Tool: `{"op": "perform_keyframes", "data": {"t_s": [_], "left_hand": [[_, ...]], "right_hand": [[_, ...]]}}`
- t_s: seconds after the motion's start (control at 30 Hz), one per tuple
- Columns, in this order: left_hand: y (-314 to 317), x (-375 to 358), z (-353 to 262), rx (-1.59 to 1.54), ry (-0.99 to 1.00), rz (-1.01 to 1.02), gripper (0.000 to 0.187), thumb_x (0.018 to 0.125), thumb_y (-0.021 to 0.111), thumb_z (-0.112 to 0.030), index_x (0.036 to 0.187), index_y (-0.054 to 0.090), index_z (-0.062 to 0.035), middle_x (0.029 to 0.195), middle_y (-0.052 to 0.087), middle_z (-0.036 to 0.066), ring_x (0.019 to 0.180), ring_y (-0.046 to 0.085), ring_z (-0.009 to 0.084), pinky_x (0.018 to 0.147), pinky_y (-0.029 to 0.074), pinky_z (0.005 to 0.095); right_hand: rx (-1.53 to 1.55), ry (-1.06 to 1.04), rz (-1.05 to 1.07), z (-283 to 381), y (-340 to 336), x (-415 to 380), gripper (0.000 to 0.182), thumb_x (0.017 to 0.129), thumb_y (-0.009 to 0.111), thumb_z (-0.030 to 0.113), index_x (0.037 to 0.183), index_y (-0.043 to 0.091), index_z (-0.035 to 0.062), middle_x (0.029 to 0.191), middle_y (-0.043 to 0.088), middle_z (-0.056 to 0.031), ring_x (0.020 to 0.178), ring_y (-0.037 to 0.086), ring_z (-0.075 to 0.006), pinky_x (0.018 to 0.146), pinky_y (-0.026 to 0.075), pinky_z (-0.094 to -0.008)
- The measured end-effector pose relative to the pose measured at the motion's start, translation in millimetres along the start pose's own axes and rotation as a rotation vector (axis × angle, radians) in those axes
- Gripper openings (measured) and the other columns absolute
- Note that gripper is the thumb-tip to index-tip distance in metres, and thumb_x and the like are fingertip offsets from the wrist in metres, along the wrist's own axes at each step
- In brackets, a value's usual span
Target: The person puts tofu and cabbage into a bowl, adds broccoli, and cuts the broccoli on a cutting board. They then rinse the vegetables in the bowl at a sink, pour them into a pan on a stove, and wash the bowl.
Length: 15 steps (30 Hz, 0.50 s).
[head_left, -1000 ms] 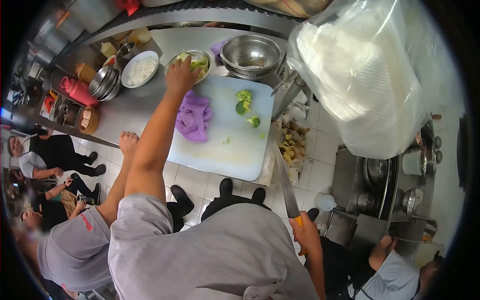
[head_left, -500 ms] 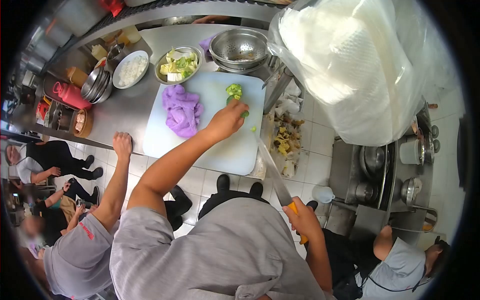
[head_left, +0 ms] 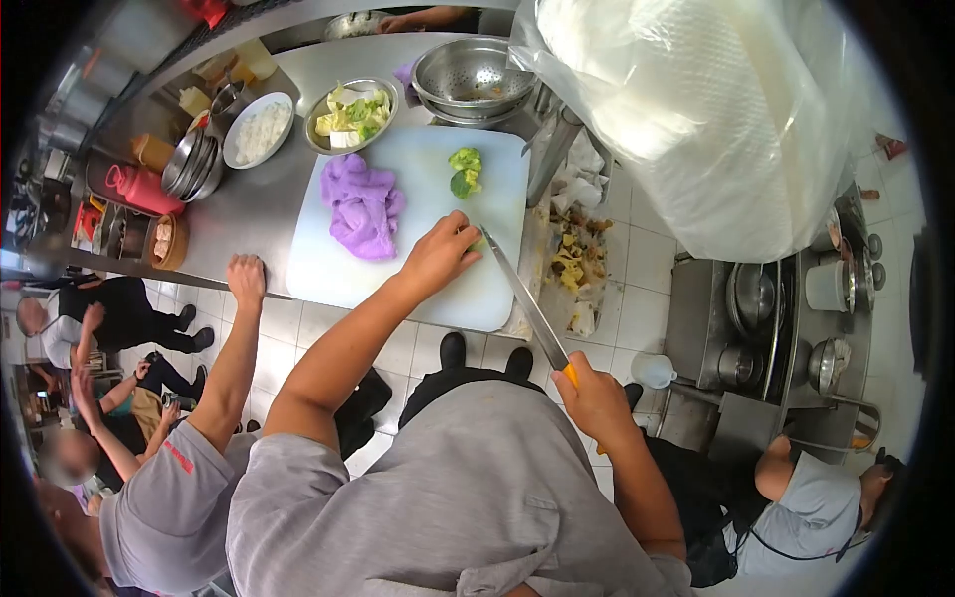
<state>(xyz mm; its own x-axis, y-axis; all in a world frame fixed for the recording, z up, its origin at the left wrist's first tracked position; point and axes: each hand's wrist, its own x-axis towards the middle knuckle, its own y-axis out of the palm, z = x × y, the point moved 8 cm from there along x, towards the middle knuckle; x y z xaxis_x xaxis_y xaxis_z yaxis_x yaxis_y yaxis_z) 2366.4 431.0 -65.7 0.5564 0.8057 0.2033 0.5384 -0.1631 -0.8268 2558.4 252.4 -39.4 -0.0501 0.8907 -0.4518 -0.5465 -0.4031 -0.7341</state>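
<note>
Broccoli piece (head_left: 480, 244) pinned under left fingers (head_left: 460, 239); right fingers (head_left: 587, 390) grip knife (head_left: 525, 301).

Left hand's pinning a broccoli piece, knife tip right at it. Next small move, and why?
Probably lower the knife through the broccoli piece: the left hand pins it on the cutting board, the right hand grips the handle, and the blade tip sits beside the fingers, so curl them back first.
</note>
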Motion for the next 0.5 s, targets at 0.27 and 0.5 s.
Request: {"op": "perform_keyframes", "data": {"t_s": [0.27,0.5], "left_hand": [[4.8,1.0,8.5,-0.102,0.029,0.028,0.029,0.070,0.071,-0.009,0.094,0.055,-0.0061,0.095,0.049,0.009,0.088,0.054,0.0296,0.073,0.047,0.0383],[-27.6,7.2,29.4,0.006,0.053,-0.130,0.029,0.071,0.070,-0.010,0.095,0.055,-0.0052,0.096,0.051,0.012,0.089,0.054,0.0311,0.074,0.047,0.0389]], "right_hand": [[-0.050,0.001,0.103,5.8,0.5,5.8,0.028,0.090,0.051,0.030,0.097,0.042,0.0044,0.071,0.060,-0.0227,0.070,0.058,-0.0438,0.062,0.044,-0.0502],[0.186,0.106,0.219,-7.3,18.0,29.1,0.031,0.089,0.052,0.029,0.098,0.044,0.0006,0.061,0.057,-0.0140,0.047,0.058,-0.0251,0.046,0.045,-0.0366]]}}
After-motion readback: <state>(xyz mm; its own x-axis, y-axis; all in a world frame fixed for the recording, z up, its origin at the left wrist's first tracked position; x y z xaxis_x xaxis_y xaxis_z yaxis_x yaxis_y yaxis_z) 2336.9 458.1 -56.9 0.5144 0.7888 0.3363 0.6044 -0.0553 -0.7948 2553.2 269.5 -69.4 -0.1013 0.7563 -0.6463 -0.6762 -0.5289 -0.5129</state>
